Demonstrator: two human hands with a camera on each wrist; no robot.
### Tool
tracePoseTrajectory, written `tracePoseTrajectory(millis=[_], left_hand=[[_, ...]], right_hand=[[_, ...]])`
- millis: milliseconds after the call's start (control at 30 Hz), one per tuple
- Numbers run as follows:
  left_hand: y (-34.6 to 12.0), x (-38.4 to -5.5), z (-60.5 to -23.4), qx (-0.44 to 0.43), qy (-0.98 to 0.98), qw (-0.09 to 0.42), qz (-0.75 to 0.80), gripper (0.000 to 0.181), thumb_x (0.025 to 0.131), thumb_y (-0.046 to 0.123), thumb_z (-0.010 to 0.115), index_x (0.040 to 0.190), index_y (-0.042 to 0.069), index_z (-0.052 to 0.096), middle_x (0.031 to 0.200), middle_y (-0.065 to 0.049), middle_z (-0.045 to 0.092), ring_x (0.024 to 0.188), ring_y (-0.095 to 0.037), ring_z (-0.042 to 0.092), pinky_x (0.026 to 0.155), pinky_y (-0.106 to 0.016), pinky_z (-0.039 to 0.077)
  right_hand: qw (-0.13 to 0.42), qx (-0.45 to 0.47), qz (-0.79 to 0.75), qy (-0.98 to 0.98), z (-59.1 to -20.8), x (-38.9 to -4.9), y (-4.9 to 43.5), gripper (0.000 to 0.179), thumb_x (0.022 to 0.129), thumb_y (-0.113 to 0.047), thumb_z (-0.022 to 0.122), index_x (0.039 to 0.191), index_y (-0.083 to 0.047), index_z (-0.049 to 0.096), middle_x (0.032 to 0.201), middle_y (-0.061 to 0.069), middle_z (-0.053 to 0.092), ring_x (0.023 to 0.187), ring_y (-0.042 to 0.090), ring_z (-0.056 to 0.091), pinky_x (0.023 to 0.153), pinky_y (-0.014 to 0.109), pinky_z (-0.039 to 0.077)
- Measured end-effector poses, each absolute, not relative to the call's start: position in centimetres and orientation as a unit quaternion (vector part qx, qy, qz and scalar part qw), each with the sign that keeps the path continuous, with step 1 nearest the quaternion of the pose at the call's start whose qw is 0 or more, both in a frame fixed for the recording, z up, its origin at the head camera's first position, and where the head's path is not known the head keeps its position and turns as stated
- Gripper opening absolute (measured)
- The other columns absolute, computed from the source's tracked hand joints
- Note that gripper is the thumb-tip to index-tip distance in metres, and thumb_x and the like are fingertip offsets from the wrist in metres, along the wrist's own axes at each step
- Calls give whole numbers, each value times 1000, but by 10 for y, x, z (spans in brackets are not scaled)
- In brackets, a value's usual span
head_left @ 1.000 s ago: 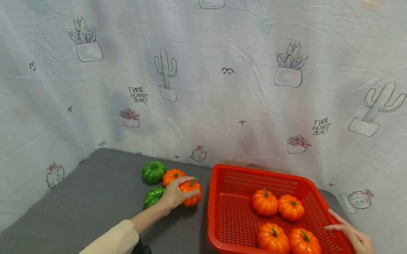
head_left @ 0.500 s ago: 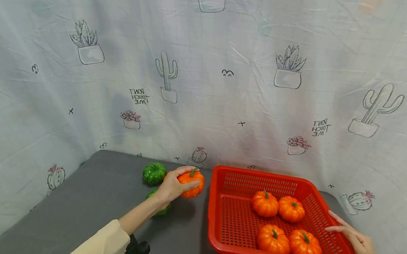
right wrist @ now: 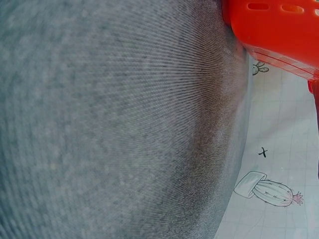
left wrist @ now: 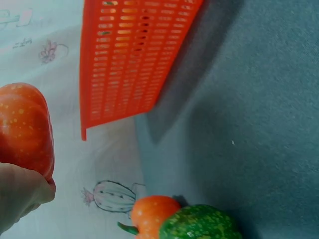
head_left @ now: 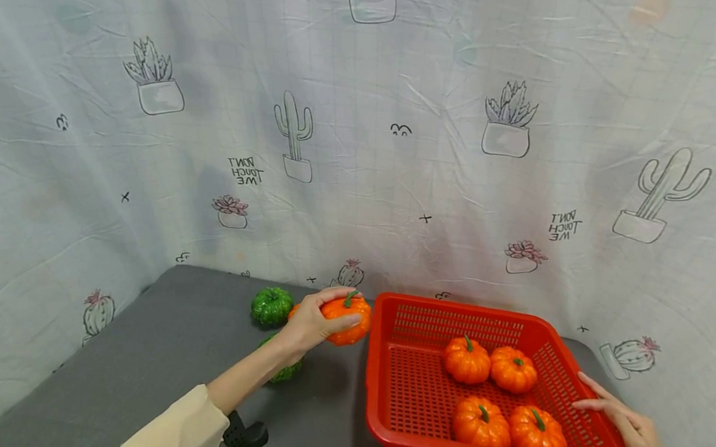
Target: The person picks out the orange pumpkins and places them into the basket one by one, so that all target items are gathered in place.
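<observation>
In the head view, grasping an orange pumpkin [head_left: 356, 311] in the left hand [head_left: 311, 325], hovering above the gray table [head_left: 152, 355], just left of the red plastic basket [head_left: 378, 392]. Probably needing more lift for clearing the rim right of the grip; if lowering inside, best aiming short of the four orange pumpkins [head_left: 480, 422]. Resting straight visible fingers of the right hand [head_left: 627, 421] at the opposite rim; pinching or merely touching, impossible to tell. Hiding most of another orange pumpkin [head_left: 293, 311] behind the left grip, plus part of a green pumpkin [head_left: 286, 373] behind the wrist.

In the left wrist view, cutting off both left hand and held pumpkin at the edge.

In the right wrist view, showing no right hand, only table, backdrop cloth [right wrist: 279, 124] and a cropped basket corner.
</observation>
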State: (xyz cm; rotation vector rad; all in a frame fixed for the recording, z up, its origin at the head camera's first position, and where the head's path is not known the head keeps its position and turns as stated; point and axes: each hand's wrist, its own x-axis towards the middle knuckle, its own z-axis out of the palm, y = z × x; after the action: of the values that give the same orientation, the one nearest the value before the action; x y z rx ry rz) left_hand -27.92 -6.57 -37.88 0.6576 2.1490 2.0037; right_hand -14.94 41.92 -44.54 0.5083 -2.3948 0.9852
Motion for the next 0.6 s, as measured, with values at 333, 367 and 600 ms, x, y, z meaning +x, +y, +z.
tracePoseTrajectory(millis=[333, 367, 600], left_hand=[[-54, -280, -371, 257, 702, 79, 660, 55, 87, 17, 72, 136, 5, 53, 139, -12, 46, 103, -22, 57, 81, -33, 54], [-53, -281, -370, 262, 699, 81, 660, 55, 87, 17, 72, 137, 5, 53, 139, -13, 46, 103, -22, 57, 81, -33, 54], [-37, -285, -371, 291, 685, 90, 662, 55, 87, 16, 72, 137, 6, 52, 146, -12, 40, 107, -19, 57, 83, -31, 53]], right_hand=[[260, 178, 357, -879, -445, -149, 417, 40, 103, 3, 30, 98, 5, 70, 134, -31, 44, 119, -18, 40, 86, 4, 31], [262, 181, 356, -878, -445, -149, 417, 40, 102, 5, 30, 98, 5, 70, 134, -31, 44, 120, -18, 39, 86, 3, 30], [252, 192, 381, -869, -443, -149, 417, 39, 100, 10, 28, 99, 11, 67, 135, -28, 46, 122, -14, 41, 87, 5, 32]])
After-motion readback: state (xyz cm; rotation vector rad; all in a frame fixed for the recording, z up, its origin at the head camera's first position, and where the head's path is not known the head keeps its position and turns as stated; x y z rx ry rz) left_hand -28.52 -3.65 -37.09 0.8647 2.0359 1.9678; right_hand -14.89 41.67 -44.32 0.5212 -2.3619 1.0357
